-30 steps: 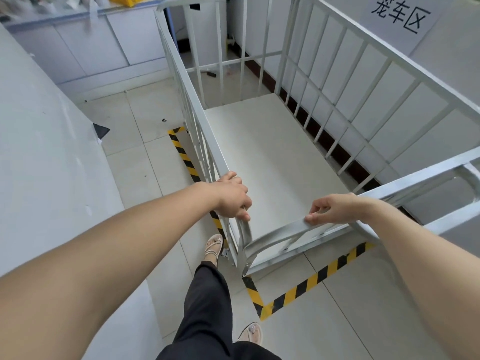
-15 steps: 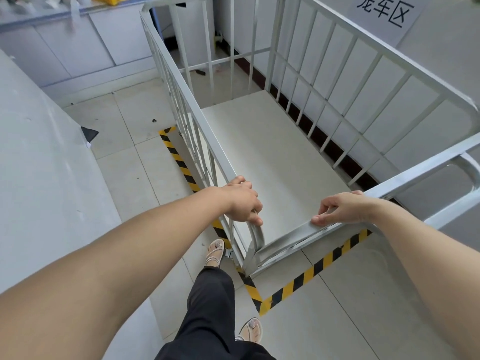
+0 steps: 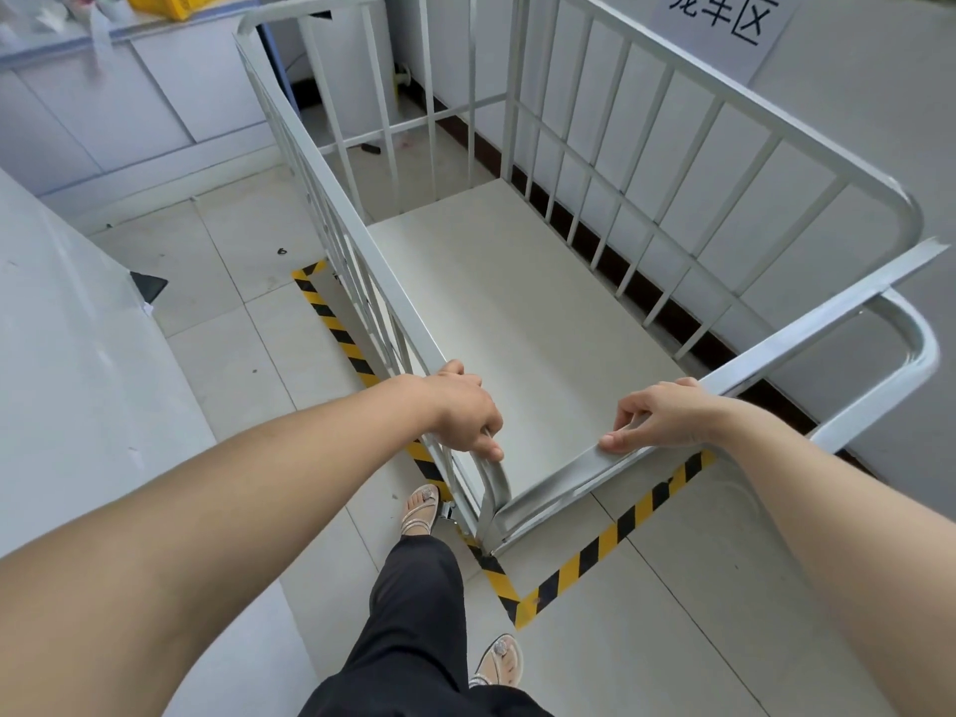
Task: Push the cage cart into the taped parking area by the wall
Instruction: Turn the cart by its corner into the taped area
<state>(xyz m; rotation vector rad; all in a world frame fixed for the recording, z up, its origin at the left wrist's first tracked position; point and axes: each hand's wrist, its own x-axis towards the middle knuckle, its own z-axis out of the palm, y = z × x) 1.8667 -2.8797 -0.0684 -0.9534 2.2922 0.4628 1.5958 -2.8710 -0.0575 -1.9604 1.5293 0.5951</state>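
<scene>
A white metal cage cart (image 3: 543, 313) with barred sides stands along the wall, its empty platform inside the yellow-and-black floor tape (image 3: 595, 556). The tape runs along the cart's left side and across its near end. My left hand (image 3: 463, 408) is closed around the cart's near left corner rail. My right hand (image 3: 659, 414) grips the near top rail, fingers curled over its edge. The cart's wheels are hidden under the platform.
A white paper sign (image 3: 724, 23) with black characters hangs on the wall at the right. A large pale panel (image 3: 77, 354) fills the left side. White cabinets (image 3: 129, 111) stand at the back left. My feet in sandals (image 3: 421, 509) stand by the tape corner.
The cart has rolled further along the wall into the taped area, and more tape shows at its near end. Both hands have kept their hold on the rails.
</scene>
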